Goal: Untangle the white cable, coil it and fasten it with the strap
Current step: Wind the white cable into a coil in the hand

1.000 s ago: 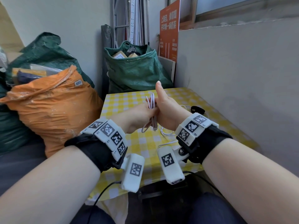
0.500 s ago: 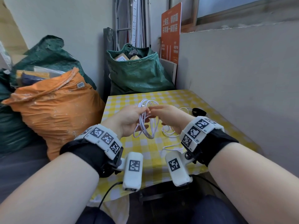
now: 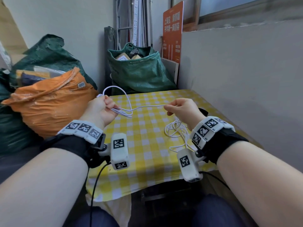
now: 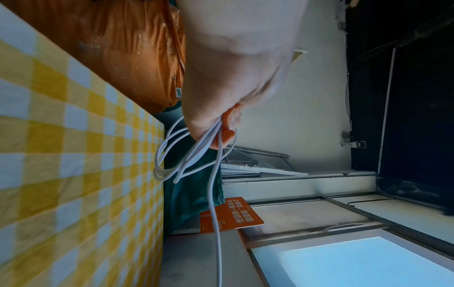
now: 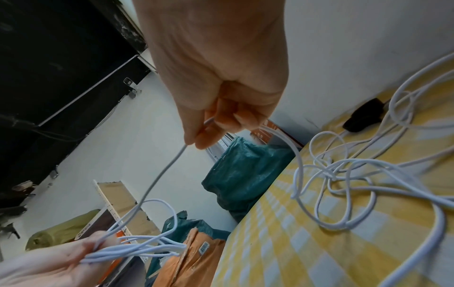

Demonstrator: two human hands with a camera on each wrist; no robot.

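A thin white cable [image 3: 146, 107] stretches in the air between my two hands above the yellow checked table [image 3: 147, 145]. My left hand [image 3: 102, 108] grips a bundle of several cable loops [image 4: 186, 155], seen also in the right wrist view as loops [image 5: 137, 250]. My right hand [image 3: 178, 106] pinches a single strand [image 5: 169, 165] between thumb and fingers. The remaining cable lies in a loose tangle [image 3: 176, 131] on the table under my right wrist, the tangle [image 5: 343, 174] spreading wide. A black strap [image 5: 363, 114] lies on the table near the wall, mostly hidden behind my right hand in the head view.
A grey wall [image 3: 246, 79] runs along the table's right side. An orange sack [image 3: 49, 102] stands left of the table, a green sack [image 3: 139, 71] behind it with an orange sign [image 3: 172, 30]. Wrist cameras hang below both wrists.
My hands were together at the table's middle; they have drawn apart, the left going left with the loops, the right going right, pulling one strand taut between them.
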